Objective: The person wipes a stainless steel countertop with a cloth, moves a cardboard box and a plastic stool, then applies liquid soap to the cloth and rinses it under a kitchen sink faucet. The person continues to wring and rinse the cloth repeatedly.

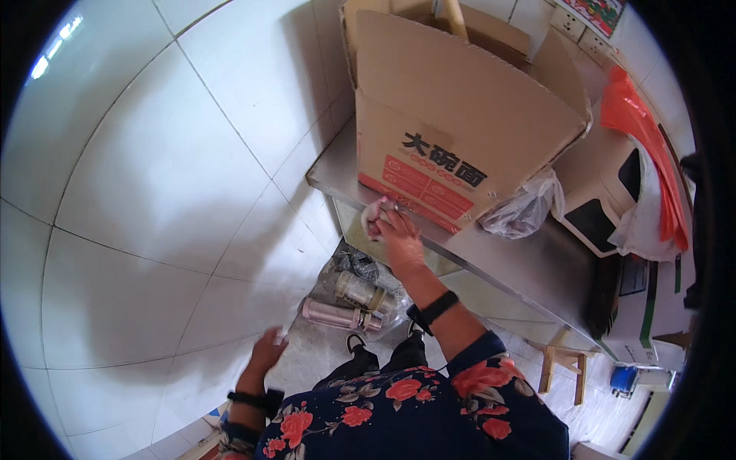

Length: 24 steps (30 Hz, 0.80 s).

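Observation:
My right hand (pixel 401 238) presses a crumpled pinkish-white cloth (pixel 375 217) against the front edge of a stainless steel table (pixel 506 259). Just behind the cloth, a large open cardboard box (pixel 454 98) stands on the table, printed with dark characters and a red panel. My left hand (pixel 268 349) hangs low beside the white tiled wall (pixel 149 172), away from the table. A small pale patch shows at its fingertips, too blurred to identify. Whether the left hand grips anything is unclear.
A clear plastic bag (pixel 520 207), a white and black container (pixel 598 215) and a red plastic bag (pixel 635 115) sit right of the box. Below, a pink vacuum flask (pixel 333 313) and a wrapped cylinder (pixel 359 289) lie on the floor. A wooden stool (pixel 548 368) stands at right.

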Each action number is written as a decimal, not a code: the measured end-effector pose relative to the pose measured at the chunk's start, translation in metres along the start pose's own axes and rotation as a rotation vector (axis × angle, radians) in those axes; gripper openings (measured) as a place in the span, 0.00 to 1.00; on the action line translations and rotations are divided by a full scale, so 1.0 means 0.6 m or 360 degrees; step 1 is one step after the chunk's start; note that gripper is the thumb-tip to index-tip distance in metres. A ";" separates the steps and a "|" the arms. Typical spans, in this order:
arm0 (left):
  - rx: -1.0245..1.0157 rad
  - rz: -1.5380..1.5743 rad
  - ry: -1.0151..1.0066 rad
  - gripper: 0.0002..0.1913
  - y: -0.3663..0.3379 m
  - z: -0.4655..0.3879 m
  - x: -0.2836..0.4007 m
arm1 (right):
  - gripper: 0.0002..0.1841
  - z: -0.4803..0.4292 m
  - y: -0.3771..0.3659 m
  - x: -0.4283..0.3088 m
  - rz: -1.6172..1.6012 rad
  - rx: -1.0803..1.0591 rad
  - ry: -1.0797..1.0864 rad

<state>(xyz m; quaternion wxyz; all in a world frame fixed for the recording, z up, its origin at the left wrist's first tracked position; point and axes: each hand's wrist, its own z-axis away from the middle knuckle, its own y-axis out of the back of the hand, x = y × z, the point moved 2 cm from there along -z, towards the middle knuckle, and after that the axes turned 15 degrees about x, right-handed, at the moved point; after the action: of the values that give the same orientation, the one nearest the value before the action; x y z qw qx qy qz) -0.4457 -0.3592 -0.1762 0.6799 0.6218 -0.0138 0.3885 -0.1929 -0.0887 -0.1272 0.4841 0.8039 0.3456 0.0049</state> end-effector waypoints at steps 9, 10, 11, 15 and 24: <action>0.0881 0.0316 -0.1473 0.42 0.228 -0.164 0.534 | 0.18 0.117 0.174 0.112 0.0121 0.0103 -0.0304; 0.1060 0.0308 -0.1557 0.43 0.246 -0.158 0.575 | 0.17 0.126 0.186 0.121 0.0164 0.0129 -0.0295; 0.1248 0.0264 -0.1667 0.44 0.262 -0.151 0.612 | 0.17 0.135 0.196 0.129 0.0150 0.0145 -0.0355; 0.1468 -0.0011 -0.1895 0.45 0.282 -0.146 0.717 | 0.17 0.154 0.225 0.156 0.0171 0.0199 -0.0476; 0.1483 -0.0426 -0.1920 0.34 0.287 -0.196 0.788 | 0.22 0.143 0.234 0.165 0.0029 0.0128 -0.0346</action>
<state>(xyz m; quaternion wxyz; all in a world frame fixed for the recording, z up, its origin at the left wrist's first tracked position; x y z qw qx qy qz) -0.2643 -0.0296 0.1785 0.2641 0.9441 -0.1417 -0.1371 -0.0107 -0.1407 -0.0954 0.4861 0.8214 0.2838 -0.0918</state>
